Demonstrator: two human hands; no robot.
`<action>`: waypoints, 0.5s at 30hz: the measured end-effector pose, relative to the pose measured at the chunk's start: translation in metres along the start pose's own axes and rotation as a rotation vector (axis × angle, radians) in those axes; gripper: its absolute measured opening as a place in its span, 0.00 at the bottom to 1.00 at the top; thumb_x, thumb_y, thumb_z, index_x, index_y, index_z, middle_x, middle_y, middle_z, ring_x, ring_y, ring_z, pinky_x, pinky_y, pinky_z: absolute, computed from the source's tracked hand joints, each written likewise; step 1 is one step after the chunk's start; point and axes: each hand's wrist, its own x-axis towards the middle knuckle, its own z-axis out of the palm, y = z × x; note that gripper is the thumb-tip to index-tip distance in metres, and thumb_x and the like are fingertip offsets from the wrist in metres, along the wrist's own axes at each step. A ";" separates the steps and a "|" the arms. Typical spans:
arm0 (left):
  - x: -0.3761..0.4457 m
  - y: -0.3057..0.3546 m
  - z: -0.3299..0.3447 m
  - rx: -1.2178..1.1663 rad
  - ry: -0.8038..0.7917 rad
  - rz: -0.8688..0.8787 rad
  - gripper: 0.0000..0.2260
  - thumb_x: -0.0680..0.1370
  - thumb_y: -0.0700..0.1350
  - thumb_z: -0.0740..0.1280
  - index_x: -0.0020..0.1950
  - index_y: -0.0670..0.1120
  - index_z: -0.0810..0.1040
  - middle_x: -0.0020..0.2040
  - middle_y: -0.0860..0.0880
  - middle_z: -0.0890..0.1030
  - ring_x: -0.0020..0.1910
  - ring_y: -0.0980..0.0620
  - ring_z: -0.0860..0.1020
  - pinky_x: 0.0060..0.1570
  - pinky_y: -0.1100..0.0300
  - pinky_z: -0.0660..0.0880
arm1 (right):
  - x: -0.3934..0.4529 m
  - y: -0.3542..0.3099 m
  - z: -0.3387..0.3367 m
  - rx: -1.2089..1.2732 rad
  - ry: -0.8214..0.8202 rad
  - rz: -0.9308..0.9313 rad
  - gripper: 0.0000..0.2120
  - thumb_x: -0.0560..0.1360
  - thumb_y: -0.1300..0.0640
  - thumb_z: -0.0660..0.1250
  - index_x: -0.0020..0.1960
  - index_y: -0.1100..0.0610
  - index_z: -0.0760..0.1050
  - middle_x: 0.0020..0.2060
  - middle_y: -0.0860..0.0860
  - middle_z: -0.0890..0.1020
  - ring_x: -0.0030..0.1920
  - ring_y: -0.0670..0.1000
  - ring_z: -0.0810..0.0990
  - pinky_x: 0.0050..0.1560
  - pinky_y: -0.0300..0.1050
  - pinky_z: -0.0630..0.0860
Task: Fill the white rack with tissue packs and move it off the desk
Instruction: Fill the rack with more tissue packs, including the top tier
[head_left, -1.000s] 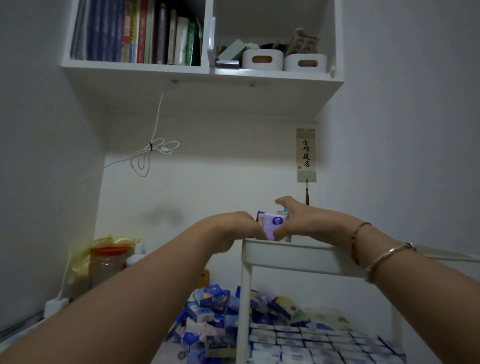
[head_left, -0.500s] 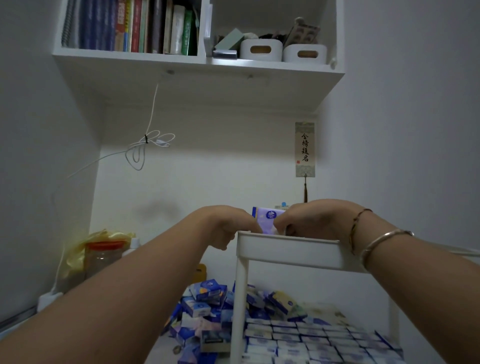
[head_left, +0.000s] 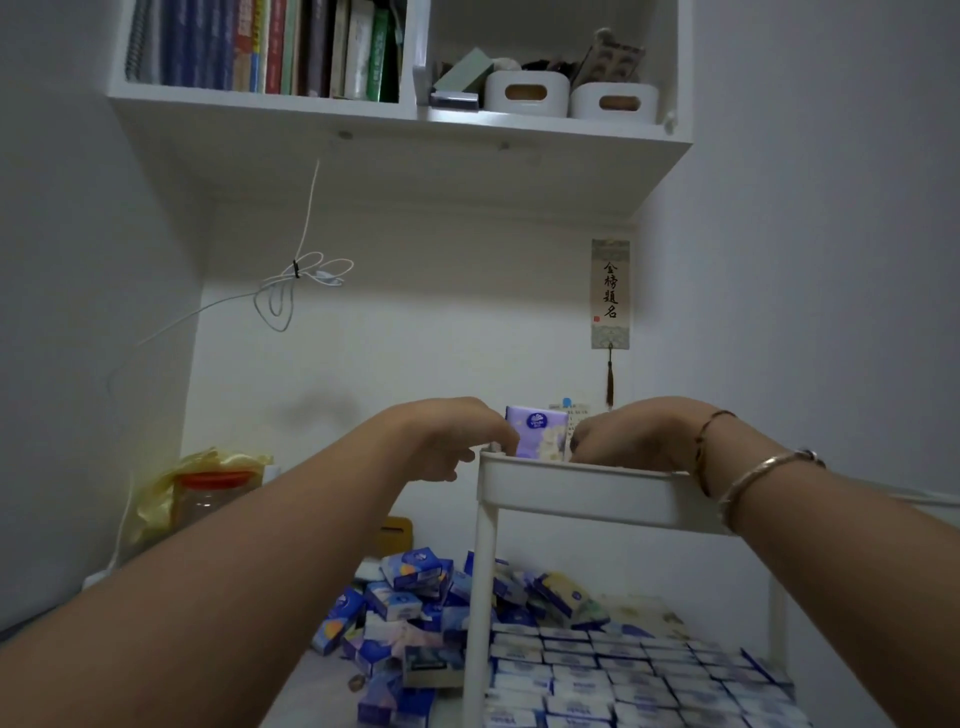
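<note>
The white rack (head_left: 587, 493) stands on the desk, its top tray at hand height. A purple tissue pack (head_left: 535, 428) stands upright in that tray's left corner. My left hand (head_left: 452, 436) curls over the tray's left rim with its fingertips at the pack's left side. My right hand (head_left: 634, 434) reaches into the tray from the right, fingers curled down beside the pack; what they hold is hidden by the rim. The rack's lower shelf (head_left: 644, 675) is lined with rows of tissue packs. A loose heap of blue tissue packs (head_left: 405, 618) lies on the desk left of the rack.
A jar with an orange lid (head_left: 208, 493) and a yellow bag stand at the left wall. A wall shelf (head_left: 395, 135) with books and two white bins hangs overhead. A white cable (head_left: 280, 296) dangles below it. A scroll (head_left: 610, 293) hangs on the back wall.
Both hands have sunk lower toward the top tray, and the purple pack has gone down with them so its lower part is behind the rim. My view has tilted up slightly.
</note>
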 end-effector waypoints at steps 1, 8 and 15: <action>-0.004 0.000 -0.003 -0.027 0.009 0.015 0.30 0.65 0.45 0.71 0.67 0.45 0.71 0.71 0.47 0.67 0.69 0.46 0.68 0.70 0.47 0.64 | -0.001 -0.002 -0.001 -0.062 0.112 0.016 0.05 0.75 0.63 0.63 0.51 0.59 0.73 0.48 0.53 0.75 0.47 0.52 0.76 0.48 0.42 0.72; -0.029 -0.022 -0.030 -0.302 0.264 0.146 0.16 0.79 0.38 0.60 0.67 0.45 0.71 0.70 0.47 0.69 0.66 0.46 0.71 0.66 0.48 0.64 | -0.020 -0.059 0.005 0.155 0.653 -0.211 0.23 0.76 0.65 0.53 0.72 0.61 0.62 0.67 0.59 0.70 0.56 0.56 0.74 0.50 0.44 0.72; -0.057 -0.087 -0.055 -0.460 0.490 0.108 0.10 0.80 0.38 0.59 0.55 0.48 0.78 0.60 0.48 0.77 0.60 0.49 0.75 0.63 0.48 0.66 | -0.012 -0.132 0.064 0.237 0.485 -0.420 0.24 0.76 0.65 0.57 0.72 0.57 0.62 0.66 0.55 0.71 0.50 0.50 0.72 0.48 0.41 0.72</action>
